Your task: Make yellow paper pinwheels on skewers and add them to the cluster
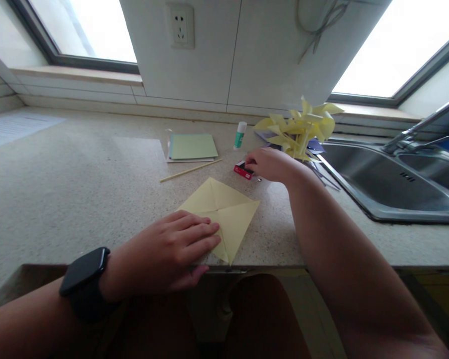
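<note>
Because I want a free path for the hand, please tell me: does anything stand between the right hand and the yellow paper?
Only the small red box, just at the right hand. Beyond it, nothing visible but counter up to the yellow paper. A tiny shiny object lies right of the box, outside the straight path.

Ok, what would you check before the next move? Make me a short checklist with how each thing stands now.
1. Left hand resting on the yellow paper: ok.
2. Right hand at the small red box: ok.
3. Something gripped in the right hand's fingers: cannot tell; their tips are hidden.
4. Nothing loose beside the box: not ok; a small shiny item lies there.
5. Thin stick off the paper: ok, lying just beyond it.
6. Glue stick standing upright: ok.
</note>
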Demonstrator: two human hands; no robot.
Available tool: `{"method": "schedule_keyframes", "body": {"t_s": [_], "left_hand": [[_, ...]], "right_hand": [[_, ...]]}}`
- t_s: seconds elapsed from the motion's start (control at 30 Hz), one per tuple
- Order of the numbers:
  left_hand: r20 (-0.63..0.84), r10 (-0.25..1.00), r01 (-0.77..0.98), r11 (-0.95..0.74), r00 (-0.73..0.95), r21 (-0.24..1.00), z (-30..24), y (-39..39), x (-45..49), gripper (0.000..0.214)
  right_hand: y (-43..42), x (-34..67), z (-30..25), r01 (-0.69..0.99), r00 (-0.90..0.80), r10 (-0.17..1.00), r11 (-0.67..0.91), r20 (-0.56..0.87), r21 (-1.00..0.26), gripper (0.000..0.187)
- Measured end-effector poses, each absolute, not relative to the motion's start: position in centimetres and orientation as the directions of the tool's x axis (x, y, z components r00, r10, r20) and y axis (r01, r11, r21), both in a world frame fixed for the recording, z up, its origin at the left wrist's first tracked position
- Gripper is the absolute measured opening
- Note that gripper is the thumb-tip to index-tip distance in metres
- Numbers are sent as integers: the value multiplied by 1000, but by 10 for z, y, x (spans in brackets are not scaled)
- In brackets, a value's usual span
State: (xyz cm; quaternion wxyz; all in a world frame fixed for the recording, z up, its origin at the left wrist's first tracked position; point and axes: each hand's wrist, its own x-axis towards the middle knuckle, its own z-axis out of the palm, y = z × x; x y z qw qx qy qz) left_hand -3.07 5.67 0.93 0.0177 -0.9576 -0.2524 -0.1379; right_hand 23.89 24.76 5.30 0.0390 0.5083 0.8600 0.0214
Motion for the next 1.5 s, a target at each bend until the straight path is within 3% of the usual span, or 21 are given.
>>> {"method": "schedule_keyframes", "body": {"t_s": [0.3, 0.5, 0.67, 0.8, 0.9, 1.0, 1.13, 1.27, 1.4, 1.5], "left_hand": [[280, 502, 513, -857, 818, 38, 11, 57, -33, 40], [330, 517, 555, -831, 790, -26, 8, 54, -35, 36], [416, 443, 530, -840, 794, -117, 5, 47, -30, 20], [434, 424, 502, -861, 795, -78, 10, 45, -28, 11], [442, 473, 509, -860, 762, 43, 16, 45, -28, 11], [428, 612, 553, -789, 665, 268, 18, 46, -29, 14], [303, 862, 615, -503, 407, 607, 11, 50, -32, 16], [114, 971, 478, -205, 212, 854, 5, 60, -33, 23], [61, 994, 283, -83, 86, 955, 6, 66, -33, 30], [73, 997, 252, -80, 37, 965, 8, 66, -33, 32]], "right_hand": [[240, 241, 55, 847, -444, 841, 506, 309, -163, 18], [220, 234, 53, 716, -409, 760, 610, 505, -339, 11], [203, 223, 51, 569, -431, 698, 702, 572, -427, 7], [194, 216, 48, 485, -504, 653, 755, 565, -441, 2], [187, 212, 48, 442, -538, 623, 782, 568, -439, 7], [180, 209, 51, 399, -540, 612, 790, 577, -465, 5], [168, 207, 53, 307, -521, 620, 777, 586, -550, 4], [157, 200, 52, 162, -545, 594, 767, 592, -621, 10], [148, 189, 49, 81, -621, 551, 753, 558, -653, 12], [143, 181, 45, 66, -675, 508, 764, 535, -642, 12]]}}
